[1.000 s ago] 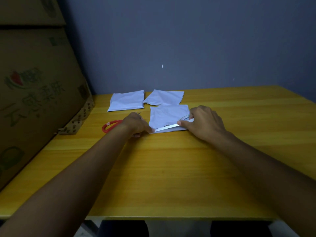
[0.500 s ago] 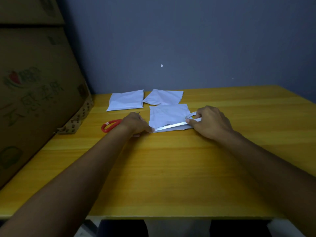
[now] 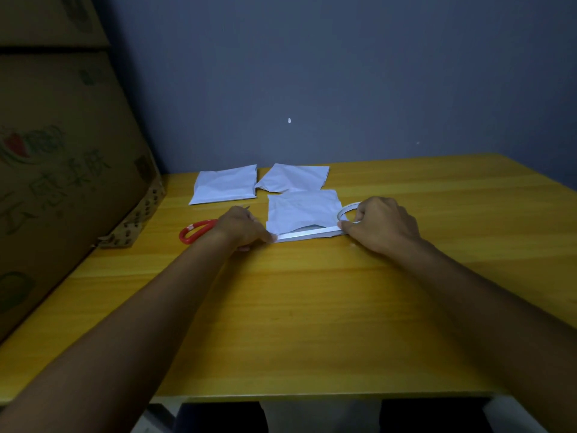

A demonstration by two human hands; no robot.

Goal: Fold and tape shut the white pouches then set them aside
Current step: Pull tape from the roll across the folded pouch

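A large cardboard box (image 3: 62,170) stood at the left edge of the yellow bench (image 3: 312,307), its flaps shut, so its contents could not be told; a second box sat on top of it. Three white pouches lay near the far edge of the bench; what they held could not be seen. The nearest pouch (image 3: 301,212) lay flat between the two hands, with a strip of tape (image 3: 307,235) stretched along its near edge; the left pouch (image 3: 223,187) and the middle pouch (image 3: 293,179) lay behind it, just beside each other. The left hand (image 3: 242,228) pressed the free end of the strip down at the pouch's near left corner, fingers curled under; the right hand (image 3: 382,225) gripped the tape roll (image 3: 346,212) at the pouch's right side, fingers clenched round the ring. Red-handled scissors (image 3: 196,232) lay on the bench just behind the left wrist, partly hidden by it.
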